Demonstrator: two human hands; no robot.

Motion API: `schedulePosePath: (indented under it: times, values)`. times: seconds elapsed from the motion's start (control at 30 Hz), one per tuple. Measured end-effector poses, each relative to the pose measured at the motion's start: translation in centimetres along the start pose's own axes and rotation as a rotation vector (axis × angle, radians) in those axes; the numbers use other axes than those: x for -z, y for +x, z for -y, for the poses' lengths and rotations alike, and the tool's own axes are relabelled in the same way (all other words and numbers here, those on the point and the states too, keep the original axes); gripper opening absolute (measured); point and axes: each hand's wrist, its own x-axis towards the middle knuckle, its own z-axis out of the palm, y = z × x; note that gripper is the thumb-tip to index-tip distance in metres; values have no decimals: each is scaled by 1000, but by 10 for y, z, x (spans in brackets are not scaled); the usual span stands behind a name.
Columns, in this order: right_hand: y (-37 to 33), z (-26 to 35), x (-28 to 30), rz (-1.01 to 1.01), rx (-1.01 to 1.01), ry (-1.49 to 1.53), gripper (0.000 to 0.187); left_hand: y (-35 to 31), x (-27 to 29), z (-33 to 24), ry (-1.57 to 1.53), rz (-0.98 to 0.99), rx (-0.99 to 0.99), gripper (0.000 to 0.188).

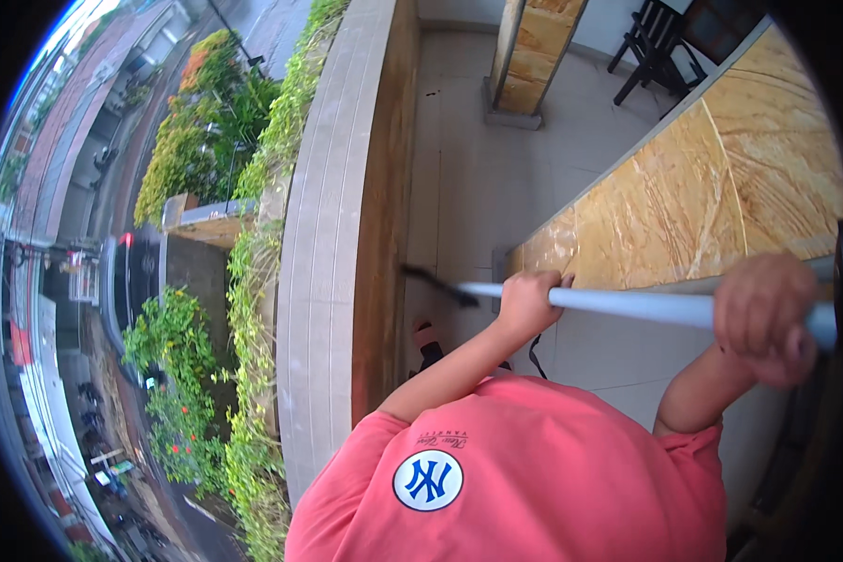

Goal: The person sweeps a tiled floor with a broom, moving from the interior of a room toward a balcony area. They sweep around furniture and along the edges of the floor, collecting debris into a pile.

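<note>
Both my hands are closed around a long light blue pole (628, 305) that slants across in front of my body. My left hand (531, 304) grips it toward its far end, and my right hand (766, 314) wraps round it near the other end. At the far end is a thin black head (443, 287), smeared by motion, down near the foot of the low wall. I cannot tell whether it is a broom or a mop. Part of my foot (425, 335) shows below it on the tiles.
A low wall with a flat grey top (332, 215) runs along my left, with green climbing plants (258, 356) beyond it. Stone-clad pillars (539, 56) and a tan stone wall (684, 187) rise from the tiled floor (468, 178). A dark chair (654, 47) stands farther back.
</note>
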Motion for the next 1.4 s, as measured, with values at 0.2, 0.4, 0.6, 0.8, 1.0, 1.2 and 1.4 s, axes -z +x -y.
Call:
schedulePosePath:
  times: [0.2,0.4,0.6,0.8,1.0,1.2,1.4]
  values:
    - [19,-106,-17,-123,28,-420,24,10,-17,111,58,26,16,32]
    - [31,-137,-32,-2,70,-731,25,64,-14,138,-35,-114,-109,33]
    - [61,-21,-10,-85,66,-309,29,82,37,43,-16,48,-152,33]
    - [82,-116,16,-505,130,-266,11,92,18,132,50,149,-65,32]
    - [93,-157,55,-332,43,-808,16,153,-30,179,-103,120,2,33]
    - [149,-60,108,-617,222,-348,22,238,-3,95,-51,314,-44,23]
    - [171,-100,170,-880,163,-94,33,267,9,159,14,480,64,26]
